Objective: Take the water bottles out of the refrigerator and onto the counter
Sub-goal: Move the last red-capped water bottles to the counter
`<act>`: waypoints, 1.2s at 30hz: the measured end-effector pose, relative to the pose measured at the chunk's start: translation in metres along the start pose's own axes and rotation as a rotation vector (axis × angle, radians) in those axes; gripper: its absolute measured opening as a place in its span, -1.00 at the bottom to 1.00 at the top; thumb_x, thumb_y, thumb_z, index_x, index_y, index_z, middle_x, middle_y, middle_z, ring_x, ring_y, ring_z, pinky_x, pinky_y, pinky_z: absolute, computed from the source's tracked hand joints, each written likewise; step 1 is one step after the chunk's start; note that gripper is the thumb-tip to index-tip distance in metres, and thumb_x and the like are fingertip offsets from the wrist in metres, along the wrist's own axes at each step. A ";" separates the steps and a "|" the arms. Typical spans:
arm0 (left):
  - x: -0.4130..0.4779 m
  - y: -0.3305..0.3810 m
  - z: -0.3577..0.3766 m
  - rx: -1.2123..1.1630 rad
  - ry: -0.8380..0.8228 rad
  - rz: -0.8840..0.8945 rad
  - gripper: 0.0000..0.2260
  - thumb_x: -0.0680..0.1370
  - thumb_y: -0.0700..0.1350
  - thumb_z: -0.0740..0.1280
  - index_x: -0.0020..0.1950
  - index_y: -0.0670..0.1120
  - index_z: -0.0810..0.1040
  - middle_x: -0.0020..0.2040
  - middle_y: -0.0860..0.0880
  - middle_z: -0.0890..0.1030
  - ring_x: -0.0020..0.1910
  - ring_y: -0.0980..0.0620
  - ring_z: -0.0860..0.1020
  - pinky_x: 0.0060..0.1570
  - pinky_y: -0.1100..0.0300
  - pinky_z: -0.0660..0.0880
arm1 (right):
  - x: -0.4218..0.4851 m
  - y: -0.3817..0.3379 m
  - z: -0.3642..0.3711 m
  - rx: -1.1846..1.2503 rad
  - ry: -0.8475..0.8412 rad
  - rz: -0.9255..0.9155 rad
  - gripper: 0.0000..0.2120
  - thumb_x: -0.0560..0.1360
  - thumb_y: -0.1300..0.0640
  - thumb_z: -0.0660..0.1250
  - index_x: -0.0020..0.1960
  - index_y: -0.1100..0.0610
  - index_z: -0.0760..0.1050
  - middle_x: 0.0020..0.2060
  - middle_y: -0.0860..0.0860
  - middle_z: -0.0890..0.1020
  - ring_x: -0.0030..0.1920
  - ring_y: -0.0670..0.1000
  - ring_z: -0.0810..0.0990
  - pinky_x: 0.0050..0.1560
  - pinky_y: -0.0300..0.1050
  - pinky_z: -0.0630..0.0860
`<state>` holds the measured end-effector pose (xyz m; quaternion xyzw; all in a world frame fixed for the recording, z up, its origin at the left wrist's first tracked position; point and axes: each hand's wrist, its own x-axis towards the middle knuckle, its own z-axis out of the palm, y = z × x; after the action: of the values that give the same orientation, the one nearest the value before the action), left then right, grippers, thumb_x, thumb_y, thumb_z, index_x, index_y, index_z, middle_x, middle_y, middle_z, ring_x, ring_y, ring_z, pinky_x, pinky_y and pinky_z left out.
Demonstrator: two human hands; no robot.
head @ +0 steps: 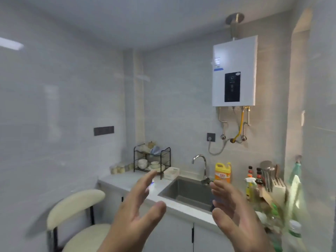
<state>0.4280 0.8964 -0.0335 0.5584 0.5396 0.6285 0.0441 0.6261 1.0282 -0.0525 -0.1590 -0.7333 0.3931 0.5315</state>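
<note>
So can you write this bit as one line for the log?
left hand: open, empty | right hand: open, empty | both raised before sink | fridge: not in view

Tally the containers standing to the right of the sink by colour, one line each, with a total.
Yellow detergent jug: 1
Yellow spray bottle: 1
Dark sauce bottles with red caps: 2, the second one just right of the first
Total: 4
Blur hides anything further right.
</note>
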 end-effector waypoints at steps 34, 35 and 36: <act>-0.409 0.259 -0.541 0.660 0.939 -0.066 -0.42 0.23 0.17 0.38 0.23 0.07 0.56 0.22 0.17 0.62 0.26 0.34 0.50 0.13 0.49 0.42 | -0.244 -0.350 0.546 0.684 -0.820 -0.063 -0.60 0.30 -0.01 0.49 0.11 -0.18 0.52 0.04 -0.27 0.69 0.14 -0.23 0.61 0.08 -0.32 0.55; -0.414 0.259 -0.557 0.653 0.939 -0.076 -0.47 0.27 0.12 0.40 0.23 0.07 0.55 0.23 0.16 0.61 0.27 0.31 0.50 0.15 0.44 0.42 | -0.247 -0.355 0.560 0.685 -0.832 -0.056 -0.62 0.35 0.04 0.50 0.12 -0.17 0.51 0.06 -0.22 0.69 0.17 -0.21 0.60 0.05 -0.36 0.54; -0.418 0.257 -0.572 0.639 0.944 -0.085 -0.53 0.31 0.05 0.40 0.22 0.08 0.55 0.24 0.14 0.60 0.29 0.27 0.49 0.19 0.37 0.41 | -0.250 -0.360 0.574 0.683 -0.839 -0.052 -0.62 0.40 0.09 0.51 0.13 -0.17 0.49 0.10 -0.20 0.66 0.19 -0.18 0.58 0.02 -0.40 0.52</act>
<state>0.2955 0.1552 -0.0025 0.1806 0.6861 0.6132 -0.3472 0.2694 0.4010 -0.0200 0.2115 -0.7167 0.6256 0.2240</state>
